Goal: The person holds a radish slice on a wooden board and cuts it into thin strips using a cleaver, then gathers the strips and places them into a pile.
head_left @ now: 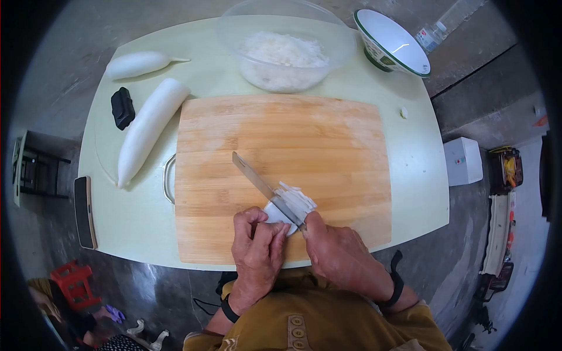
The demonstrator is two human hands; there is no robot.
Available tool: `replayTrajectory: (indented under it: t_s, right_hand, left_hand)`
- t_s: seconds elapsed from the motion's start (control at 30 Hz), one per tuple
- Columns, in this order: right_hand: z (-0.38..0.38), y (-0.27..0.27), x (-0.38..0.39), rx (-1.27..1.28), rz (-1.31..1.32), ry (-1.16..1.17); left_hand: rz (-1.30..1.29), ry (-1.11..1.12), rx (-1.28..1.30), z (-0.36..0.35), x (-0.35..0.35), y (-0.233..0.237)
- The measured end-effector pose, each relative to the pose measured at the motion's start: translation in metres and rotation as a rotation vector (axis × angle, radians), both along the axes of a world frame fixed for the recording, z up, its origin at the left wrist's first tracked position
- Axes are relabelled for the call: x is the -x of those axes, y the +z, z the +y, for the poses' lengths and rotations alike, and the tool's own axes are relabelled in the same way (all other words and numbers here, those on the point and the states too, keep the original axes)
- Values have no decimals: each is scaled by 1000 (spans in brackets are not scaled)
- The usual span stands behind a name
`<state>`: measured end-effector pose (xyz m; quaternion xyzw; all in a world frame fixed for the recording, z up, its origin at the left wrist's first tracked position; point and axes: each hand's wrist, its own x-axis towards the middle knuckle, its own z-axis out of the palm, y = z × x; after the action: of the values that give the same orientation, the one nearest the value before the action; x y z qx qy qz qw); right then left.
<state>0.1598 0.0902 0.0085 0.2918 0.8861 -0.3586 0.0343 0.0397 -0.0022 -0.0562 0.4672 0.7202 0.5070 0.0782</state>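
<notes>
- Grips a narrow steel-bladed knife (254, 175) in the right hand (339, 251), fingers closed round the handle — blade slanting up and left.
- Presses a flat white radish piece (273, 214) to the tan wooden cutting board (269, 126) with the left hand (256, 251), fingers curled and bunched, near the board's front edge.
- Shows thin white strips (298, 200) just right of the blade.
- Has a clear plastic bowl (336, 61) of pale shreds beyond the board, a long white radish (149, 131) on the left.
</notes>
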Motion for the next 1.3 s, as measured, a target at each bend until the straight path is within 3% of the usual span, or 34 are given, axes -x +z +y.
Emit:
replayTrajectory:
  t_s: [0.97, 1.3]
  right_hand:
    - [-5, 17, -18, -41, 75, -10]
    - [-15, 21, -35, -36, -58, -42]
  left_hand:
    - [108, 18, -23, 2, -1, -2]
    - [50, 41, -6, 2, -3, -2]
